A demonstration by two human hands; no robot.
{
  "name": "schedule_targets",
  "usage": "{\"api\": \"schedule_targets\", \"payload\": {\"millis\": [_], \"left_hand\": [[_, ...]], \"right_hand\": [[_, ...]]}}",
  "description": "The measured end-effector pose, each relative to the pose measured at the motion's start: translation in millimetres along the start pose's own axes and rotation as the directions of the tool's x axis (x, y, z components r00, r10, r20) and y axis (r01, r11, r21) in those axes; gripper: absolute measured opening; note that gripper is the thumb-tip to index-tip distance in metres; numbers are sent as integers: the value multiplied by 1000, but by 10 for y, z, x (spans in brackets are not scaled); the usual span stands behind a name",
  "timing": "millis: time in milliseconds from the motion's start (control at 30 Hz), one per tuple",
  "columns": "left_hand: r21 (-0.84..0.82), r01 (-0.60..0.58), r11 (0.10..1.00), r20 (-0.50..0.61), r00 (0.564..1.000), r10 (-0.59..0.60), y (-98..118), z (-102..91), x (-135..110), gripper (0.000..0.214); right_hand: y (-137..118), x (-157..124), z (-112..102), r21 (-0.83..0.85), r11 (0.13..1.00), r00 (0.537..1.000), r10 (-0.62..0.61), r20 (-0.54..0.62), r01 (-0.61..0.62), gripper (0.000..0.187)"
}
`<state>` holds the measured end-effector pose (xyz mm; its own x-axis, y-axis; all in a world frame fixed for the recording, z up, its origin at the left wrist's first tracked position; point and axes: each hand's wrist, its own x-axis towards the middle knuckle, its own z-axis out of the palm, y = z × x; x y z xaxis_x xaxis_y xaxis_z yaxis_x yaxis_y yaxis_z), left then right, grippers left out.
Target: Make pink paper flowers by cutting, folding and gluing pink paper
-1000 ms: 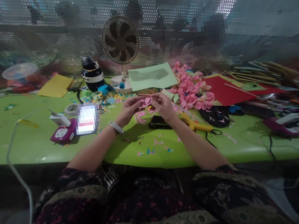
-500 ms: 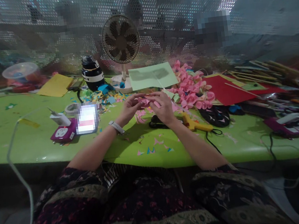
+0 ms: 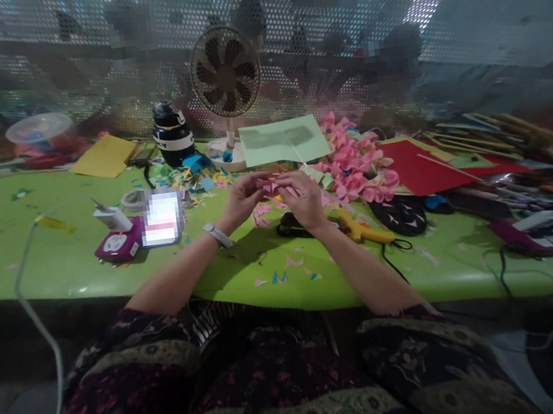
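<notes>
Above the middle of the green table (image 3: 243,265), a small piece of pink paper (image 3: 270,185) is pinched between my two hands. My left hand (image 3: 244,199), with a white band on its wrist, grips it from the left. Opposite it, my right hand (image 3: 304,198) has its fingers closed on the other side, partly hiding the piece. Pink paper scraps (image 3: 260,216) lie just under my hands. A yellow glue gun (image 3: 364,228) and a dark stapler-like tool (image 3: 291,226) rest beside my right wrist.
A heap of pink paper petals (image 3: 356,163), red sheets (image 3: 422,165) and a light green sheet (image 3: 283,140) lie behind my hands. A fan (image 3: 225,75), dark bottle (image 3: 173,136) and phone (image 3: 161,218) stand or lie leftward. Pens and cables crowd the right.
My fingers have shifted slightly around the pink paper, with a little more of a gap between the hands. The view has moved a touch; the table's things lie as before.
</notes>
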<state>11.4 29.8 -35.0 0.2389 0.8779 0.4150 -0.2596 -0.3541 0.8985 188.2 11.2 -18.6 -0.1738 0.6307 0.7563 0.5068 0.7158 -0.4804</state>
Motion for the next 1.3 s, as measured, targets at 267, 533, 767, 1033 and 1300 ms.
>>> {"api": "schedule_targets", "payload": {"millis": [267, 533, 767, 1033, 1300], "left_hand": [[-9, 41, 999, -35, 999, -41, 35, 2, -21, 38], [-32, 53, 998, -126, 990, -57, 21, 27, -57, 32], [-18, 3, 1000, -116, 993, -5, 10, 49, -45, 30], [21, 17, 1000, -20, 1000, -16, 76, 15, -22, 28], [135, -38, 990, 64, 998, 30, 60, -56, 15, 35]], "right_hand": [[28, 1, 6, -17, 1000, 999, 17, 33, -17, 17], [94, -49, 101, -30, 999, 998, -38, 44, 39, 23], [42, -27, 71, -171, 982, 991, -64, 114, 83, 30], [-1, 53, -68, 42, 993, 992, 110, 57, -112, 29], [-7, 52, -56, 216, 905, 921, 318, 226, -365, 26]]}}
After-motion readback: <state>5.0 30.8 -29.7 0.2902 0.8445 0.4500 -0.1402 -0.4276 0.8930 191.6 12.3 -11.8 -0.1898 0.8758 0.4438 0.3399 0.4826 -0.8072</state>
